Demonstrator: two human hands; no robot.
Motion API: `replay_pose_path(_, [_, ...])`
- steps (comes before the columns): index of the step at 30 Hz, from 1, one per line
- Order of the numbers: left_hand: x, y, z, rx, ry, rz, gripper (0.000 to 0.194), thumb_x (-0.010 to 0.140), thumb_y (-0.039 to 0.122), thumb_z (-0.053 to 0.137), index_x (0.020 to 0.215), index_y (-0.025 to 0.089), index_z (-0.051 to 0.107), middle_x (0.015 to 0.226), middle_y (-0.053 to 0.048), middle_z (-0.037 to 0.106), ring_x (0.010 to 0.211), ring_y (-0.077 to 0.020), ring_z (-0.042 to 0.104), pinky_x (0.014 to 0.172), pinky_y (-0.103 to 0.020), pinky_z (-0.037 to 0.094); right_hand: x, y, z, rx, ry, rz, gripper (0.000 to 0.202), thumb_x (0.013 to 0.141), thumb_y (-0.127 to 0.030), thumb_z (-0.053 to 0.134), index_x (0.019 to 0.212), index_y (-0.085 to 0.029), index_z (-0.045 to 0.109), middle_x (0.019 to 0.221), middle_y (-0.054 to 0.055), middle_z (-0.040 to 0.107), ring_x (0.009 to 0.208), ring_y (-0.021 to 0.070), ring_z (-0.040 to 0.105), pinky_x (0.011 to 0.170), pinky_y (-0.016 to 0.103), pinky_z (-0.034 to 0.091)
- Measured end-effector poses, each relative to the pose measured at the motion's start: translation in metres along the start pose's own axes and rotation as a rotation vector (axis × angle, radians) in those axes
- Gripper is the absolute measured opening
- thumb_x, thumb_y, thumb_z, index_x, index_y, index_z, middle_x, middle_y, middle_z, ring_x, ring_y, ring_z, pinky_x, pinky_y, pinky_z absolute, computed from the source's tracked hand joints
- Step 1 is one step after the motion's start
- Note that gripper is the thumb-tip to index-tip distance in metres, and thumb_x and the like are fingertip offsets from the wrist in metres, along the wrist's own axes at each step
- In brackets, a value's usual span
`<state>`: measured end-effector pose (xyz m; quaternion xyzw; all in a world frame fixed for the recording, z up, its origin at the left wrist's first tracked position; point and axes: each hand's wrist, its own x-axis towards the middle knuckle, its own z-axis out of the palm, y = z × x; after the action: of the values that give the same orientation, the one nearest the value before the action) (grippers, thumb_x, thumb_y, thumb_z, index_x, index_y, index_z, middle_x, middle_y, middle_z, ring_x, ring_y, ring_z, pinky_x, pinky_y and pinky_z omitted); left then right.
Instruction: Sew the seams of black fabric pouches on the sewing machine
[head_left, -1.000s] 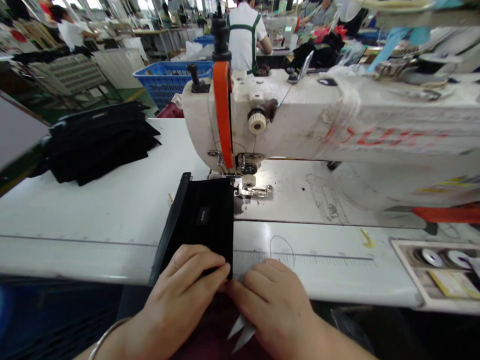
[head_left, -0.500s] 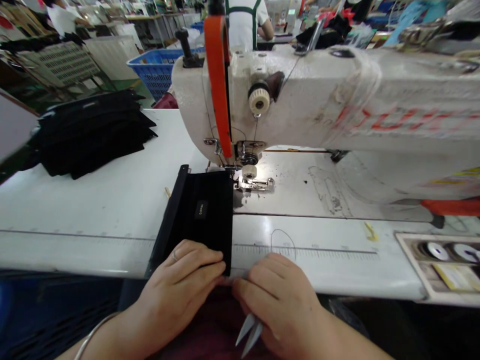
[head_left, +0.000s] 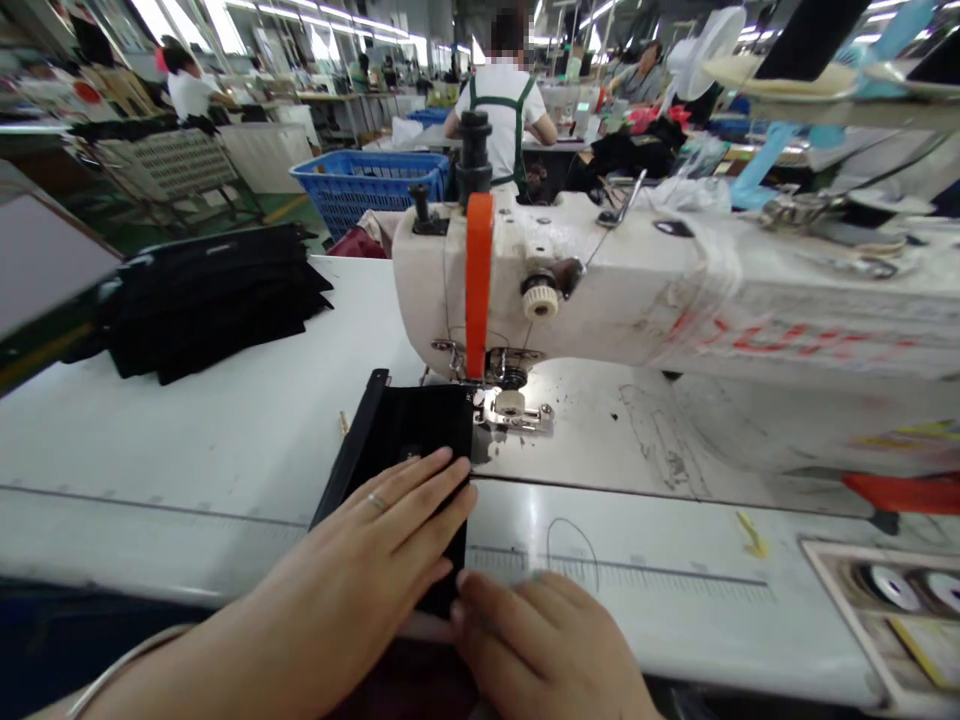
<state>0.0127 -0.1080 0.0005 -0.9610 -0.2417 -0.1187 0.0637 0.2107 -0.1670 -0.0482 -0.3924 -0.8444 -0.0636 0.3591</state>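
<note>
A black fabric piece (head_left: 431, 415) with a dark raised strip along its left side lies on the sewing table, its far right corner at the presser foot (head_left: 517, 415) of the white sewing machine (head_left: 622, 290). My left hand (head_left: 375, 560), wearing a ring, rests flat on the fabric with fingers stretched forward, partly covering its small label. Close to the near right corner, my right hand (head_left: 547, 645) is closed, thumb and forefinger pinching the fabric's edge. The scissors in that hand are out of sight now.
A pile of black fabric pieces (head_left: 217, 300) lies at the left of the table (head_left: 187, 450). Behind stands a blue basket (head_left: 367, 185). At right are a bobbin tray (head_left: 847, 610) and a yellow clip-like piece (head_left: 752, 537). A person (head_left: 499, 110) sits beyond the machine.
The view has tilted up, showing more of the room. My left hand has slid forward along the fabric, over the label. My right hand stays at the near edge; the scissor blades have gone from sight.
</note>
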Motion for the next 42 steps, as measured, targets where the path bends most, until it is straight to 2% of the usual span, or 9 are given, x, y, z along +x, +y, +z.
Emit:
replay_pose_path(5, [0.016,-0.024,0.018,0.03,-0.076,0.009,0.039,0.104,0.03,0.04,0.137,0.014,0.053,0.147,-0.008,0.051,0.139,-0.0213,0.04,0.118,-0.037,0.028,0.007,0.006,0.002,-0.044,-0.013,-0.024,0.027,0.091,-0.004,0.049,0.077,-0.02,0.065,0.086,-0.004,0.074,0.045,0.011,0.05,0.04,0.03,0.032])
replay_pose_path(9, [0.018,-0.029,0.023,0.009,-0.089,0.031,0.04,0.104,0.029,0.039,0.138,0.012,0.052,0.144,-0.009,0.054,0.137,-0.0225,0.044,0.116,-0.037,0.032,0.013,0.015,0.003,-0.024,-0.053,-0.043,0.027,0.093,-0.005,0.046,0.083,-0.019,0.067,0.09,-0.003,0.075,0.049,0.0116,0.056,0.04,0.029,0.035])
replay_pose_path(14, [0.008,-0.032,0.022,-0.163,0.041,0.075,0.03,0.101,0.023,0.044,0.122,0.015,0.064,0.126,-0.005,0.068,0.127,-0.0222,0.054,0.113,-0.037,0.041,0.019,0.025,0.003,-0.002,-0.205,-0.013,0.024,0.091,-0.006,0.047,0.09,-0.019,0.067,0.088,-0.003,0.075,0.049,0.0136,0.057,0.04,0.033,0.036])
replay_pose_path(18, [0.0,-0.037,0.019,-0.326,0.074,0.149,0.029,0.1,0.016,0.04,0.116,0.013,0.064,0.118,-0.006,0.071,0.12,-0.019,0.059,0.11,-0.031,0.045,0.028,0.036,0.001,0.022,-0.278,-0.049,0.018,0.09,-0.016,0.053,0.102,-0.016,0.067,0.101,0.001,0.075,0.056,0.0145,0.061,0.044,0.031,0.042])
replay_pose_path(22, [0.003,-0.046,0.019,-0.376,0.067,0.158,0.034,0.098,0.01,0.034,0.117,0.012,0.062,0.116,-0.007,0.071,0.119,-0.0189,0.061,0.106,-0.031,0.049,0.038,0.044,-0.002,0.056,-0.397,-0.035,0.032,0.077,-0.017,0.061,0.108,-0.014,0.067,0.107,0.003,0.075,0.062,0.0173,0.064,0.049,0.031,0.049])
replay_pose_path(26, [0.012,-0.054,0.019,-0.364,0.069,0.167,0.033,0.101,0.011,0.033,0.114,0.012,0.063,0.111,-0.007,0.073,0.114,-0.0183,0.063,0.103,-0.031,0.051,0.046,0.049,-0.005,0.072,-0.433,0.003,0.047,0.064,-0.009,0.055,0.109,-0.012,0.069,0.113,0.005,0.073,0.07,0.0194,0.067,0.057,0.03,0.055])
replay_pose_path(31, [0.022,-0.064,0.019,-0.334,0.12,0.176,0.035,0.103,0.014,0.03,0.11,0.011,0.064,0.109,-0.007,0.073,0.111,-0.0169,0.065,0.101,-0.028,0.051,0.052,0.057,-0.007,0.077,-0.509,0.047,0.064,0.055,-0.007,0.048,0.117,-0.011,0.065,0.122,0.008,0.069,0.079,0.0227,0.069,0.065,0.035,0.059])
replay_pose_path(37, [0.032,-0.074,0.029,-0.311,0.188,0.184,0.032,0.103,0.013,0.034,0.105,0.013,0.065,0.107,-0.006,0.074,0.106,-0.0151,0.067,0.102,-0.027,0.049,0.062,0.069,-0.006,0.052,-0.585,0.082,0.068,0.054,-0.006,0.051,0.121,-0.011,0.062,0.125,0.009,0.067,0.084,0.0244,0.07,0.067,0.037,0.06])
replay_pose_path(42, [0.042,-0.081,0.032,-0.27,0.19,0.169,0.034,0.101,0.007,0.033,0.103,0.011,0.066,0.103,-0.008,0.075,0.101,-0.0162,0.069,0.096,-0.028,0.053,0.068,0.075,-0.002,0.0,-0.606,0.117,0.057,0.063,-0.01,0.059,0.12,-0.014,0.061,0.121,0.011,0.068,0.081,0.0243,0.069,0.067,0.038,0.059])
